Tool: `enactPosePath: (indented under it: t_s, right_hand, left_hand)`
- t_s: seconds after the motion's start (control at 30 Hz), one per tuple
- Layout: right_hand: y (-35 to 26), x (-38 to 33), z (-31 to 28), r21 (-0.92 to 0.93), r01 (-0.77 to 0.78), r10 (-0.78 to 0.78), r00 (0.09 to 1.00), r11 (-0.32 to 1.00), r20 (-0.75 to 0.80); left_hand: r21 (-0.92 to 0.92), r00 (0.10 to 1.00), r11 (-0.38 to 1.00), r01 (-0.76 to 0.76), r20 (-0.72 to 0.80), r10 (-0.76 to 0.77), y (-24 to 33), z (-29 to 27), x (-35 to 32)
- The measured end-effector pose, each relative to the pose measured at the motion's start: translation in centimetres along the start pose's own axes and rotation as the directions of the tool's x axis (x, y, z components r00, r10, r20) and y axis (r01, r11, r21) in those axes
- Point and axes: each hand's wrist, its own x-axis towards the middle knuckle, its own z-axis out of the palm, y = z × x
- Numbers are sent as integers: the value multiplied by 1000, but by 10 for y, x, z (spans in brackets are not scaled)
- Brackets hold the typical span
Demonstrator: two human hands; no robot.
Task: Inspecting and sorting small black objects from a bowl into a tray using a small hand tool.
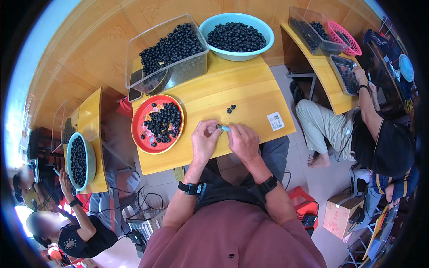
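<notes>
- Left hand (204,139) and right hand (243,140) meet at the tabletop's (250,96) near edge; the left grip pinches a small dark bead (218,127), mostly hidden by fingertips
- Right grip closes on a pale blue tool (225,128); its shape is hard to make out
- Red plate (139,117) of dark beads lies near the left edge; three loose beads (230,108) sit mid-tabletop

A small dark round berry (218,127) sits pinched at the fingertips of the left hand (204,142), just above the yellow worktop (250,96) near its front edge. Touching it from the right is a slim light-blue tool (225,128), gripped in the right hand (243,142) and lying roughly level, its tip pointing left into the berry.
</notes>
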Motion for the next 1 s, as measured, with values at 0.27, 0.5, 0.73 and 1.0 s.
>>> enactPosePath:
  t_s: [0.27, 0.5, 0.73, 1.0]
  right_hand:
    - [-3, 5, -1, 0, -48, 48, 999, 999, 6]
    - [1, -4, -2, -76, -41, 40, 999, 996, -23]
    - [1, -2, -5, -63, -9, 4, 997, 998, -75]
    - [4, -2, 1, 46, 32, -23, 983, 998, -184]
  left_hand:
    - [-308, 994, 945, 109, 44, -100, 1, -4, -2]
    - [-21, 993, 996, -92, -70, 91, 7, -23, -8]
    - [624, 847, 746, -233, -246, 471, 32, -102, 21]
    - [439, 897, 783, -441, 212, 387, 29, -44, 52]
